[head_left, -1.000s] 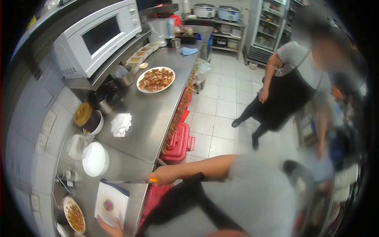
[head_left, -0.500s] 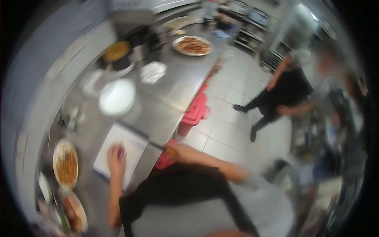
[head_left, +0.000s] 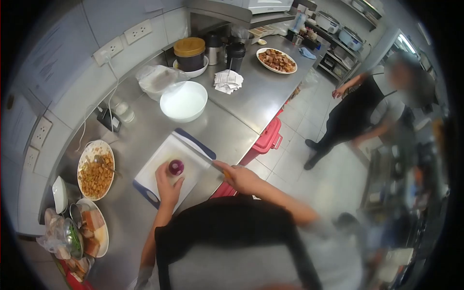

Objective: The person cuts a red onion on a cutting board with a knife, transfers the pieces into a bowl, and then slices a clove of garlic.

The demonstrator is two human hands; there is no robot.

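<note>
A red onion [head_left: 176, 167] sits on a white cutting board [head_left: 155, 159] with dark blue ends. My left hand [head_left: 167, 187] is curled loosely around the onion's near side, fingers against its left and thumb below right. In my right hand [head_left: 245, 181] is a knife [head_left: 209, 163] with a yellow-orange handle. Its blade points up and left over the board's right edge, apart from the onion.
A white bowl [head_left: 183, 102] stands behind the board. To the left are an oval plate of diced food [head_left: 96, 175] and a plate of meat [head_left: 103, 237]. A red bin [head_left: 263, 144] stands below the counter's edge. Another person [head_left: 360, 106] stands across the aisle.
The view has shifted and become sharper. My left hand has loosened around the onion, which now shows more. The right hand still holds the knife at the board's right side.
</note>
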